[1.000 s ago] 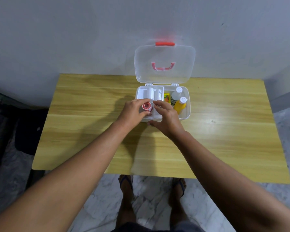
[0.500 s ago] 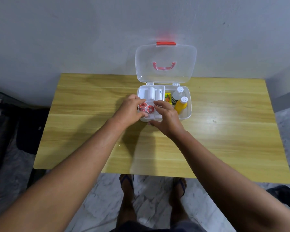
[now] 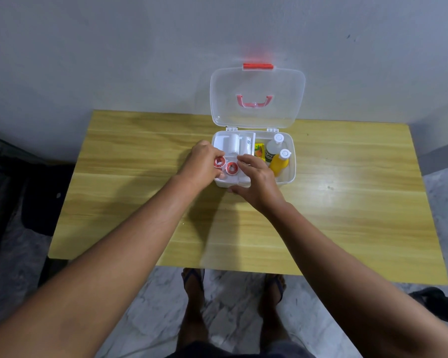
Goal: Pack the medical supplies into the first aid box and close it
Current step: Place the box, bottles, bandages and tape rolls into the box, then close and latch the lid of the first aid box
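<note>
The clear first aid box [image 3: 291, 161] stands open on the wooden table [image 3: 347, 215], its lid [image 3: 256, 81] upright against the wall. In its white inner tray [image 3: 219, 142] lie a white roll [image 3: 233, 146] and two red tape rolls. My left hand [image 3: 204, 165] pinches the left red tape roll [image 3: 219, 161] at the tray's left edge. The other red tape roll [image 3: 231, 167] lies beside it. My right hand [image 3: 256, 180] rests on the box's front, fingers over the tray, thumb against the front wall. A clear bottle [image 3: 273, 148], an orange bottle [image 3: 279, 161] and a yellow packet [image 3: 259, 151] sit in the right half.
The table's back edge meets a grey wall [image 3: 140, 47]. A dark object [image 3: 44, 197] lies on the floor to the left. My feet in sandals [image 3: 194, 280] stand under the near table edge.
A second red tape roll has come into view in the tray. My left hand has shifted left with the roll it pinches. My right hand has stayed at the box's front.
</note>
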